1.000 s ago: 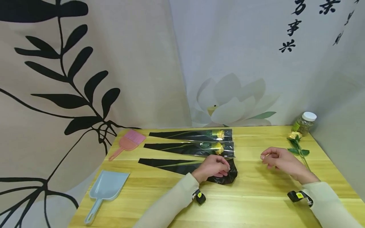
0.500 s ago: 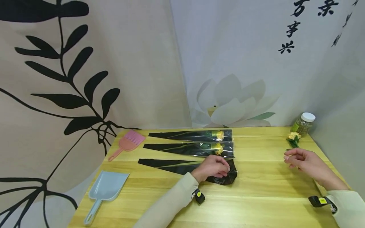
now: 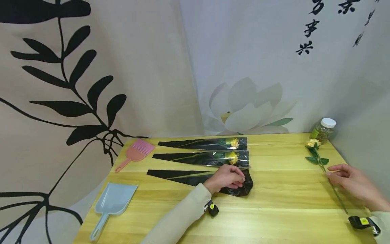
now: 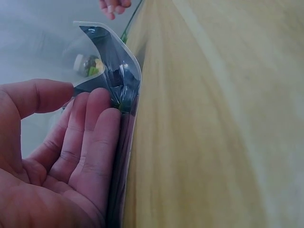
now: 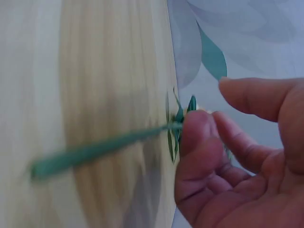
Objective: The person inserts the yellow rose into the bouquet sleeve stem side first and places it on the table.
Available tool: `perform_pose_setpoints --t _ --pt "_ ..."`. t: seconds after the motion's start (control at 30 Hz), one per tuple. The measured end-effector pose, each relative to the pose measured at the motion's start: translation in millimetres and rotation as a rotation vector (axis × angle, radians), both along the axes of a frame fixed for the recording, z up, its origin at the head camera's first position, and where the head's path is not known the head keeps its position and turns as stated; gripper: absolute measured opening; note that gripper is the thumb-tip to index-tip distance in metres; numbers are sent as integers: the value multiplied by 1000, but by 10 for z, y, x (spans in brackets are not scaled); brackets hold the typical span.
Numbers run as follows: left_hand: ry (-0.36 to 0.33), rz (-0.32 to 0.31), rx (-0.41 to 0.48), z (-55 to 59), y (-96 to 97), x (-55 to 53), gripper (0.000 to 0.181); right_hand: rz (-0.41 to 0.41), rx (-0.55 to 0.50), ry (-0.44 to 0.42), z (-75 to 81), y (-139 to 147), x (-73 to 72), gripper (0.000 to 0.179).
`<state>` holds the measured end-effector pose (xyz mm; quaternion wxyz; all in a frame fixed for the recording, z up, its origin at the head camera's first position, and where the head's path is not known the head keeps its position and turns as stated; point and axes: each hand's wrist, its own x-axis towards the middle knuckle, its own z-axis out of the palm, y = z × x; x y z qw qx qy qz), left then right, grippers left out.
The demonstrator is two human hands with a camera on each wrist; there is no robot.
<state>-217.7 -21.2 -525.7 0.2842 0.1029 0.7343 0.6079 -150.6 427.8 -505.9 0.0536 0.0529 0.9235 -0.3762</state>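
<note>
My left hand [image 3: 226,178] pinches the edge of a black flower wrapping sleeve [image 3: 179,174] between thumb and fingers. In the left wrist view the sleeve's mouth [image 4: 121,71] gapes, its clear and dark layers apart. On the right lies a single yellow rose [image 3: 313,143] with green leaves and a long stem [image 3: 336,195]. Beside that stem hovers my right hand [image 3: 354,183], thumb and forefinger spread apart. In the right wrist view the stem [image 5: 95,152] runs past the curved fingers, with the thumb well away from it.
Two black sleeves, the far one [image 3: 195,144] and the nearer one [image 3: 189,158], each hold a yellow rose. A lidded jar [image 3: 324,130] stands at the back right corner. A pink brush [image 3: 137,152] and a blue dustpan [image 3: 117,198] lie on the left. Curtains border the table.
My right hand has moved rightward across the rose to the right side of its stem. My left hand stays at the sleeve.
</note>
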Motion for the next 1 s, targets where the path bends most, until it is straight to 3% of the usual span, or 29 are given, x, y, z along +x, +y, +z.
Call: perform_pose_setpoints --t 0.33,0.47,0.73,0.87,1.0 --pt "-2 -6 -15 -12 -13 14 4 22 -26 -213 -114 132 77 66" --pt "-4 4 -13 -23 -9 23 4 51 8 -231 -140 140 75 63" --pt "-12 0 -2 -22 -8 9 4 60 34 -298 -116 93 30 37" --pt "-9 -6 3 -8 -22 -2 5 66 -41 -304 -83 15 3 37" --pt "-16 -16 7 -7 -33 -21 7 104 -118 -254 -33 -90 -32 38"
